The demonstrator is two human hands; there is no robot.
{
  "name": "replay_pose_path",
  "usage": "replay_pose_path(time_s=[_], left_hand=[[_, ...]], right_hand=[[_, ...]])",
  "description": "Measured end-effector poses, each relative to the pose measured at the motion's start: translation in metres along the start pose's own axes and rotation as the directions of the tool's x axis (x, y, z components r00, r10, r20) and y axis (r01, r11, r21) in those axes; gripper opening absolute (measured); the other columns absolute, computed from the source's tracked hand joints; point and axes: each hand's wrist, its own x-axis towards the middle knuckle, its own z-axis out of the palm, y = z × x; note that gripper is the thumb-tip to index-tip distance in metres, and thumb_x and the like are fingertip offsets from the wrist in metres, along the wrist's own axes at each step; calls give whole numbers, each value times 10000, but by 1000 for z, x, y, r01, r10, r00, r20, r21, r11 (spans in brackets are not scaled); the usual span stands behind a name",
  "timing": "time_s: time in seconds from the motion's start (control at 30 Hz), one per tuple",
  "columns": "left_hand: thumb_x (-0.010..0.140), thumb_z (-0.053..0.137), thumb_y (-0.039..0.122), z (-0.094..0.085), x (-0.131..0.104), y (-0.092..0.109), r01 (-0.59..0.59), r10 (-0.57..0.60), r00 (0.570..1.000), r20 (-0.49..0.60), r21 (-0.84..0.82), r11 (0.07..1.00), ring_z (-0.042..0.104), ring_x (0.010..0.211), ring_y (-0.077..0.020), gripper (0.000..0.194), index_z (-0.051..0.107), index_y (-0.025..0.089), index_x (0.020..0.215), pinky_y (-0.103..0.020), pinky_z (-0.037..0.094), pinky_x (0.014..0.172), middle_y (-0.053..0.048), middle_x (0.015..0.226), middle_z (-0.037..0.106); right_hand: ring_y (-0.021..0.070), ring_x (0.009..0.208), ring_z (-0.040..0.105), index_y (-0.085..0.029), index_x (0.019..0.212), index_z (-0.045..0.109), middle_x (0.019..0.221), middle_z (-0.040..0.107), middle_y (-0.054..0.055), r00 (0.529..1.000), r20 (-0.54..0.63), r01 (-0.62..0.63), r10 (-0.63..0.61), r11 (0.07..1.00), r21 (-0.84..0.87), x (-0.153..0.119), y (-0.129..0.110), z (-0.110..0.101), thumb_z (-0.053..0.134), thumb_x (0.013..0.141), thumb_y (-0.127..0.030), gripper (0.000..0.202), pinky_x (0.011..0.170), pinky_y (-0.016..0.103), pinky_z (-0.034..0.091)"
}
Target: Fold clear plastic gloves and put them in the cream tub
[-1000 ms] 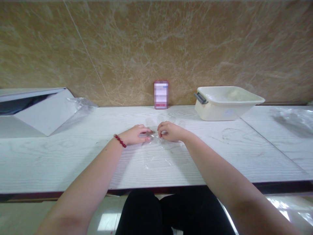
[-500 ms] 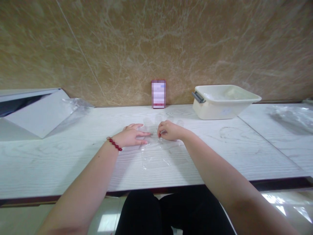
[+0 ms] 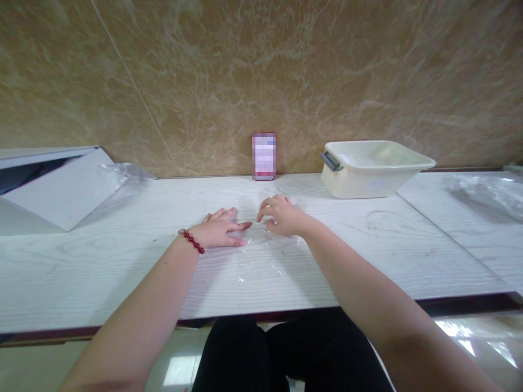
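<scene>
A clear plastic bag (image 3: pixel 260 264) lies flat on the white wood-grain table in front of me. My left hand (image 3: pixel 220 231), with a red bead bracelet (image 3: pixel 192 241) at the wrist, rests at the bag's left side with fingers spread and thumb out. Over the bag's far part, my right hand (image 3: pixel 281 216) is bent, its thumb and forefinger apart with nothing visible between them. Faint clear round shapes (image 3: pixel 245 204) show just beyond the hands; what they are I cannot make out.
A phone (image 3: pixel 263 157) leans against the marbled wall. Right of it stands a cream plastic bin (image 3: pixel 368 184) with a grey handle. At far left is a white box (image 3: pixel 69 190) beside crumpled clear plastic (image 3: pixel 129 173). More clear plastic (image 3: pixel 488 190) lies at far right.
My right thumb and fingertips, pinched together before, have come apart, and the hand has lifted slightly. My left hand stays nearly in place with its fingers spread.
</scene>
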Motion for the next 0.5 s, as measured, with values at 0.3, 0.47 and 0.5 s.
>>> replay_pose_path(time_s=[0.3, 0.47, 0.5], left_hand=[[597, 310, 719, 2, 1, -1, 9, -9, 1000, 6, -22, 1000, -8, 1230, -338, 684, 334, 391, 1197, -535, 90, 921, -4, 1386, 7], [593, 334, 711, 2, 1, -3, 10, -10, 1000, 7, -3, 1000, 4, 1227, -348, 712, 263, 392, 1226, -531, 106, 916, -11, 1384, 11], [592, 336, 712, 2, 1, -4, 13, -13, 1000, 9, 0, 1000, 6, 1227, -349, 719, 251, 392, 1230, -531, 107, 916, -12, 1384, 7]], right_hand=[[261, 1051, 299, -311, 872, 636, 1189, 447, 8, 999, 28, 39, -40, 999, 10, 6, -9, 14, 539, 677, -454, 260, 838, 430, 211], [284, 1097, 274, -369, 931, 600, 1244, 395, -18, 995, 92, -43, 37, 997, 60, 6, 8, 13, 564, 627, -503, 335, 853, 467, 213], [292, 1112, 259, -377, 942, 593, 1261, 373, -22, 993, 108, -61, 54, 996, 65, 5, 10, 12, 565, 620, -511, 351, 859, 479, 206]])
